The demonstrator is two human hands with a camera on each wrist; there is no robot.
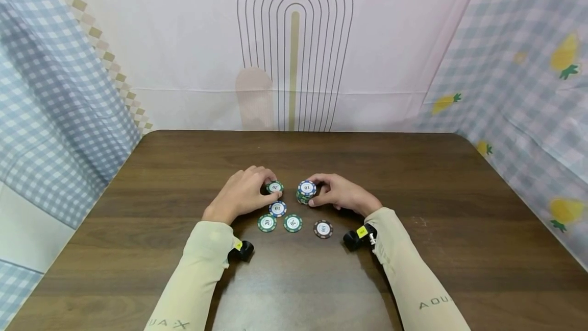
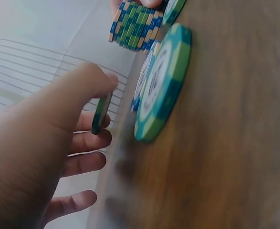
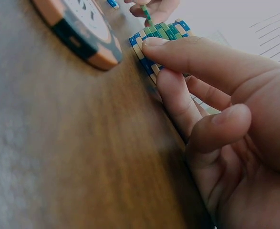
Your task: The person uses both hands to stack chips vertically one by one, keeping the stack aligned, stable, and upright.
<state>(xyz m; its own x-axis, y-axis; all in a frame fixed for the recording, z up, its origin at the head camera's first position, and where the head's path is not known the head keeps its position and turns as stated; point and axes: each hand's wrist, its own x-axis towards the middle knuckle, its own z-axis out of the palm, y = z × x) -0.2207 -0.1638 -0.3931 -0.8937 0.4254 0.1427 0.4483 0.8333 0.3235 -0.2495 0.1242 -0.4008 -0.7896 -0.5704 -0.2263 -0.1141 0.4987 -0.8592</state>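
My left hand [image 1: 244, 193] pinches a green poker chip [image 1: 274, 187] between thumb and fingers; in the left wrist view this chip [image 2: 101, 112] is seen edge-on, above the table. Across a small gap, my right hand [image 1: 339, 192] grips a stack of poker chips [image 1: 306, 191] at its sides, thumb in front. A blue chip marked 10 tops the stack, and the right wrist view shows green and blue edges in the stack [image 3: 161, 33]. Nearer me lie a blue chip [image 1: 277, 209], two green chips [image 1: 267, 222] [image 1: 293, 223] and a dark chip marked 100 [image 1: 323, 229].
The brown wooden table [image 1: 138, 259] reaches back to a white cloth [image 1: 184, 55] printed with arches. Checked cloths [image 1: 59, 80] hang at both sides. A small black camera [image 1: 352, 239] is strapped at my right wrist, and another [image 1: 243, 252] at my left.
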